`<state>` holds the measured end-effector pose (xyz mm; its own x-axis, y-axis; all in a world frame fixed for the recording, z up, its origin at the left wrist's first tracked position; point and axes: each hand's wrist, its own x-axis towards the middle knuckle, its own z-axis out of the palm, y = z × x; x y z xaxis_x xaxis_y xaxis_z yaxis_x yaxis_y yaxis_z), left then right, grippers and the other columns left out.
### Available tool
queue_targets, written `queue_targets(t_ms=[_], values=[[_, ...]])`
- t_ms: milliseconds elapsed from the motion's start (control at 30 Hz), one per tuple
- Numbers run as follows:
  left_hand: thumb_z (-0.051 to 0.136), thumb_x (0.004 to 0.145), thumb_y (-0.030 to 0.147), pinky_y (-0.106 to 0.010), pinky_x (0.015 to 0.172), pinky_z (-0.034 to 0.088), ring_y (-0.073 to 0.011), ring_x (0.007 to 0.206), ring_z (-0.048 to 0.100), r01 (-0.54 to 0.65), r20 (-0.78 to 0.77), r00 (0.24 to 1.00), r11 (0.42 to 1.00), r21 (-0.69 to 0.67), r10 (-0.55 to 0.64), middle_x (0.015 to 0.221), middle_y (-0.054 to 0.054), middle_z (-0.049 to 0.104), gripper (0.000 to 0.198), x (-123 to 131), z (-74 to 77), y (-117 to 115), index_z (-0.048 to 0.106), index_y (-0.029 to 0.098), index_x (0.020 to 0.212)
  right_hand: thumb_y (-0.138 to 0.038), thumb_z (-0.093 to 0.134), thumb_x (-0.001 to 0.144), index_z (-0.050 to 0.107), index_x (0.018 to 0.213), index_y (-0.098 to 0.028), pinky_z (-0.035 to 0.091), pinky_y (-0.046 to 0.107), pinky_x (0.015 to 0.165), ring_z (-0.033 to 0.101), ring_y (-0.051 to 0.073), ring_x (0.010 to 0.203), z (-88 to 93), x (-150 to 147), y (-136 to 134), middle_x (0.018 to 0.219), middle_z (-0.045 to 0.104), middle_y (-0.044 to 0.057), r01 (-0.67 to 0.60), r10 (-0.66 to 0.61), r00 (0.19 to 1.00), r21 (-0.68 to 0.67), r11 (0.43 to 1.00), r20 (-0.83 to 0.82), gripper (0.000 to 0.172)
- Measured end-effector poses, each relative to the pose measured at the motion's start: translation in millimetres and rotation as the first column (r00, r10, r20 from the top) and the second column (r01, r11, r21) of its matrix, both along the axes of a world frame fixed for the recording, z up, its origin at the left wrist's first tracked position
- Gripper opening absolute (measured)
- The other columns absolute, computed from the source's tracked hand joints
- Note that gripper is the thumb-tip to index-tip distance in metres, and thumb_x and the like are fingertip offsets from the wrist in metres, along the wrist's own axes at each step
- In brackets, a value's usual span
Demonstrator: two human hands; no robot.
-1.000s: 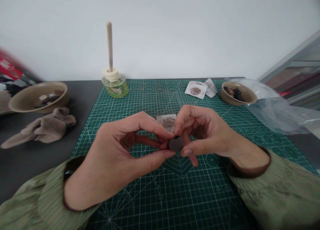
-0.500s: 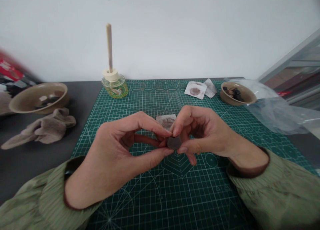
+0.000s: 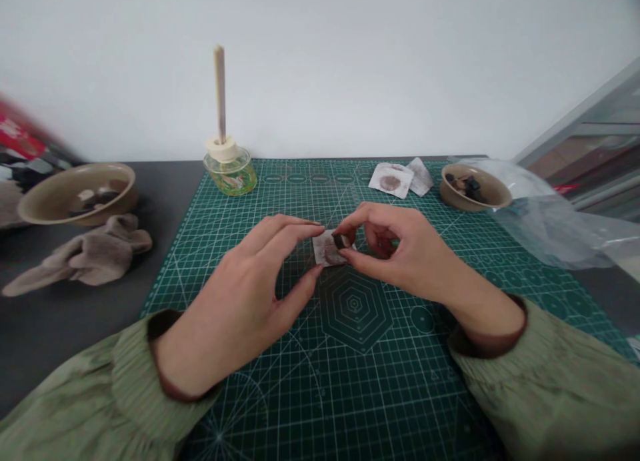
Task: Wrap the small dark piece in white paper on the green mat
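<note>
Between the thumb and fingers of my right hand (image 3: 390, 241) is a small dark brown disc (image 3: 342, 241), tilted on its edge. It is over a white paper pad (image 3: 325, 249) with brown stains, on the green cutting mat (image 3: 400, 394). My left hand (image 3: 255, 281) is at the pad's left side, thumb and fingers apart, holding nothing. Its fingertips are at the pad's edge; whether they touch it I cannot tell. Part of the pad is hidden behind the disc and right fingers.
Two stained white pads (image 3: 393, 179) lie at the back. A bowl of dark pieces (image 3: 453, 197) and clear plastic (image 3: 555, 227) are on the right. At left are a bowl (image 3: 45, 204) with pieces and a crumpled brown cloth (image 3: 105, 254). A glass diffuser jar (image 3: 231, 174) holds sticks.
Both hands held the disc above the mat. My left hand has let go and spread beside the pad; my right hand has carried the disc back over the pad.
</note>
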<state>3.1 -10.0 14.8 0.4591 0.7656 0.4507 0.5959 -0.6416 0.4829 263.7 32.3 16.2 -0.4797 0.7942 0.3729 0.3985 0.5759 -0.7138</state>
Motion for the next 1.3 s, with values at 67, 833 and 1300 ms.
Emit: queue_targets(t_ms=[67, 833, 1300], values=[[0.064, 0.114, 0.024, -0.059, 0.122, 0.067, -0.0351, 0.142, 0.074, 0.053, -0.123, 0.991, 0.997, 0.050, -0.047, 0.150, -0.020, 0.076, 0.037, -2.7, -6.6, 1.9, 0.070, 0.011, 0.148, -0.018, 0.086, 0.094, 0.085, 0.106, -0.017, 0.040, 0.029, 0.063, 0.054, 0.012, 0.065, -4.9, 3.0, 3.4, 0.087, 0.073, -0.001, 0.021, -0.044, 0.981, 0.124, 0.992, 0.188, 0.012], [0.060, 0.118, 0.033, -0.070, 0.126, 0.061, -0.0419, 0.152, 0.070, 0.135, -0.286, 0.948, 0.991, -0.023, -0.136, 0.161, -0.023, 0.073, 0.045, -6.5, -18.0, 6.3, 0.072, 0.012, 0.155, -0.026, 0.084, 0.099, 0.085, 0.104, -0.017, 0.042, 0.030, 0.074, 0.063, 0.018, 0.080, -17.6, 5.5, 12.4, 0.090, 0.073, 0.002, -0.003, -0.036, 0.956, 0.132, 0.991, 0.291, 0.010], [0.056, 0.118, 0.034, -0.070, 0.128, 0.059, -0.0438, 0.151, 0.071, 0.155, -0.310, 0.940, 0.988, 0.010, -0.145, 0.160, -0.025, 0.075, 0.046, -8.3, -18.4, 5.8, 0.071, 0.011, 0.156, -0.027, 0.084, 0.099, 0.085, 0.101, -0.019, 0.039, 0.032, 0.073, 0.054, 0.016, 0.072, -16.1, 8.3, 15.5, 0.088, 0.070, 0.000, -0.018, -0.016, 0.959, 0.116, 0.993, 0.284, 0.008]])
